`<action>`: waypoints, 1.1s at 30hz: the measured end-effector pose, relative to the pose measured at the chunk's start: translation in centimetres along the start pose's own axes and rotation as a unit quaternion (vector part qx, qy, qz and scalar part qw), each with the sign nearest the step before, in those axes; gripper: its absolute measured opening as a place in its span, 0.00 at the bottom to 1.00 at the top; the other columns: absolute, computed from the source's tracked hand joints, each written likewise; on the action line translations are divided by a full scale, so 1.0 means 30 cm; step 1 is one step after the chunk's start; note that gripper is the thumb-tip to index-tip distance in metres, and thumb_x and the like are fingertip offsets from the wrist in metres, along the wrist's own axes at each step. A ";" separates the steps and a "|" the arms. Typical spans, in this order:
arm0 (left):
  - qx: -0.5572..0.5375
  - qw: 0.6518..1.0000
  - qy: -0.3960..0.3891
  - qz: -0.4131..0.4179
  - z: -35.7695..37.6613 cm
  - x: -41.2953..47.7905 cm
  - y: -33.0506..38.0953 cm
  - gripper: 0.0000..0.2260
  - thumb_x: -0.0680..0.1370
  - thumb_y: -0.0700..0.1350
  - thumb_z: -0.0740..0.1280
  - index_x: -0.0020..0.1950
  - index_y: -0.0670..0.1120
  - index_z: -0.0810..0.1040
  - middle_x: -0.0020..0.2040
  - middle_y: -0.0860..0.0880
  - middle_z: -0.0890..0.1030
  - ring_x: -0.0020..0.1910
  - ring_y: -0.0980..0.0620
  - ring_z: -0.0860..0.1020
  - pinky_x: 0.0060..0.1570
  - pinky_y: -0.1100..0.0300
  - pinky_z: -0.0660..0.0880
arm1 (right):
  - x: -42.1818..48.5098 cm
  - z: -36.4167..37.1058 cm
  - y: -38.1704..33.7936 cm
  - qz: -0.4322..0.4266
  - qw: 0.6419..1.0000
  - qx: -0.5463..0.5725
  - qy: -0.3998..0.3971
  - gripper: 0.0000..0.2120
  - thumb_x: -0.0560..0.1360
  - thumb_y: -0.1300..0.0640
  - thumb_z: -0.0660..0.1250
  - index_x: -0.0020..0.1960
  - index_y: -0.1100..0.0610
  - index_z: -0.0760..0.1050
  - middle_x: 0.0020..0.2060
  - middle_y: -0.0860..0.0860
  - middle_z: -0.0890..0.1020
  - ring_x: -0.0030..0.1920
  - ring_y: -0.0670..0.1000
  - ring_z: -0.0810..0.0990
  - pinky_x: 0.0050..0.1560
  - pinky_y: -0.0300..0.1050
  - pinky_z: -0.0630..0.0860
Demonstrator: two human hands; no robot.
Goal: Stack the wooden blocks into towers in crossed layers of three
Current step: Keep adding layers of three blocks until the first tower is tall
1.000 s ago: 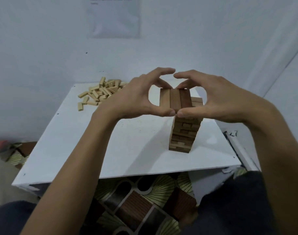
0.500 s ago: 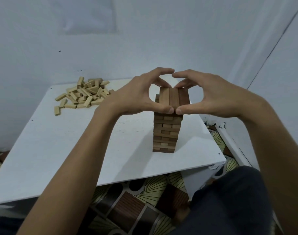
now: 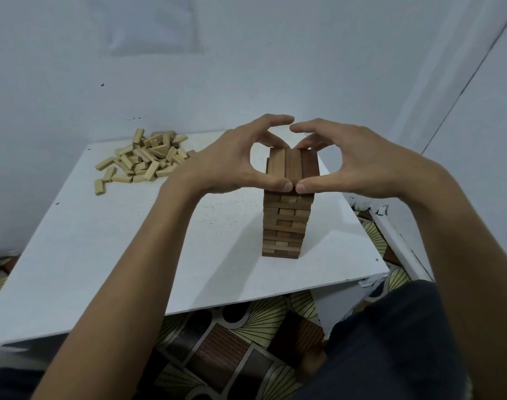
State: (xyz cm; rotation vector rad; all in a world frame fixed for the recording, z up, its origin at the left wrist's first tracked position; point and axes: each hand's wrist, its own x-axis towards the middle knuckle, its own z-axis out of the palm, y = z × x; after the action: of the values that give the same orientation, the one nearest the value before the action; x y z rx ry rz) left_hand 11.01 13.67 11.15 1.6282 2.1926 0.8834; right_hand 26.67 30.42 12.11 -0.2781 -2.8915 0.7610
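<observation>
Wooden tower [image 3: 284, 226] upright on white table [image 3: 125, 255], right of centre. Top layer [image 3: 292, 168] pinched front and back between thumbs and curled fingers of left hand [image 3: 226, 166] and right hand [image 3: 359, 166]. Loose blocks [image 3: 142, 160] heaped at far left corner, well apart.

Left hand [image 3: 226, 166], right hand [image 3: 359, 163] round tower [image 3: 284, 223]

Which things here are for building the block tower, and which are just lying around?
For the job: the block tower; its top layer, pinched by the left hand and right hand; the pile of loose blocks; the white table.
Just lying about: the patterned floor mat; the sheet of paper on the wall.
</observation>
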 end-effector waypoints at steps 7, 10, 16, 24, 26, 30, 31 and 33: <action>0.004 1.000 -0.004 -0.001 0.000 0.003 -0.008 0.40 0.69 0.53 0.77 0.77 0.56 0.61 0.66 0.56 0.76 0.65 0.62 0.70 0.55 0.73 0.59 | 0.012 0.013 0.012 -0.001 1.000 0.001 -0.002 0.40 0.68 0.41 0.75 0.75 0.42 0.61 0.65 0.41 0.75 0.64 0.42 0.72 0.60 0.42 0.66; 0.003 1.000 -0.006 0.001 0.002 0.003 -0.010 0.40 0.69 0.53 0.77 0.77 0.56 0.62 0.66 0.56 0.76 0.66 0.61 0.70 0.55 0.74 0.59 | 0.013 0.014 0.015 0.000 1.000 0.003 -0.003 0.40 0.68 0.40 0.75 0.75 0.41 0.61 0.65 0.41 0.75 0.64 0.43 0.72 0.60 0.42 0.65; -0.015 1.000 -0.012 0.002 0.008 0.003 -0.019 0.43 0.68 0.57 0.78 0.77 0.58 0.60 0.67 0.55 0.76 0.67 0.59 0.72 0.63 0.62 0.64 | 0.009 0.018 0.021 -0.004 1.000 0.000 -0.001 0.42 0.68 0.39 0.75 0.76 0.41 0.59 0.68 0.41 0.73 0.66 0.44 0.72 0.62 0.42 0.66; -0.035 0.999 -0.026 -0.014 0.019 -0.005 -0.039 0.48 0.65 0.57 0.80 0.78 0.60 0.57 0.69 0.53 0.74 0.68 0.57 0.71 0.67 0.57 0.63 | 0.000 0.026 0.049 0.006 1.000 0.025 -0.016 0.44 0.67 0.39 0.75 0.76 0.36 0.56 0.69 0.41 0.71 0.66 0.44 0.70 0.67 0.48 0.67; -0.040 0.999 -0.025 -0.014 0.019 -0.004 -0.039 0.47 0.66 0.55 0.80 0.79 0.59 0.57 0.68 0.53 0.75 0.68 0.57 0.72 0.67 0.58 0.63 | 0.004 0.028 0.053 0.008 0.999 0.041 -0.023 0.44 0.65 0.37 0.74 0.76 0.37 0.57 0.69 0.42 0.72 0.67 0.45 0.71 0.68 0.50 0.67; -0.046 0.998 -0.028 -0.014 0.024 0.001 -0.037 0.48 0.64 0.58 0.79 0.78 0.60 0.57 0.65 0.55 0.76 0.66 0.57 0.73 0.70 0.54 0.67 | 0.008 0.032 0.063 0.005 0.997 0.067 -0.032 0.43 0.64 0.36 0.75 0.75 0.37 0.59 0.62 0.37 0.72 0.64 0.43 0.72 0.66 0.46 0.66; -0.047 0.998 -0.028 -0.013 0.024 0.003 -0.037 0.47 0.64 0.58 0.77 0.78 0.59 0.57 0.65 0.54 0.76 0.65 0.57 0.74 0.71 0.53 0.67 | 0.010 0.033 0.066 0.004 0.997 0.070 -0.031 0.43 0.64 0.36 0.76 0.74 0.36 0.60 0.60 0.35 0.72 0.63 0.41 0.72 0.65 0.44 0.66; -0.048 0.998 -0.028 -0.012 0.024 0.006 -0.040 0.47 0.64 0.58 0.77 0.78 0.59 0.57 0.65 0.54 0.76 0.65 0.56 0.74 0.72 0.52 0.67 | 0.013 0.036 0.070 0.004 0.997 0.070 -0.028 0.43 0.64 0.37 0.77 0.74 0.36 0.61 0.58 0.34 0.72 0.61 0.41 0.72 0.64 0.42 0.66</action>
State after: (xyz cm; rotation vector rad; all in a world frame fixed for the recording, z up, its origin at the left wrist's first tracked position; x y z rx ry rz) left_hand 10.42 13.85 9.87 1.5603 2.0953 0.9105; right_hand 26.39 31.78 10.16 -0.2553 -2.8721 0.9841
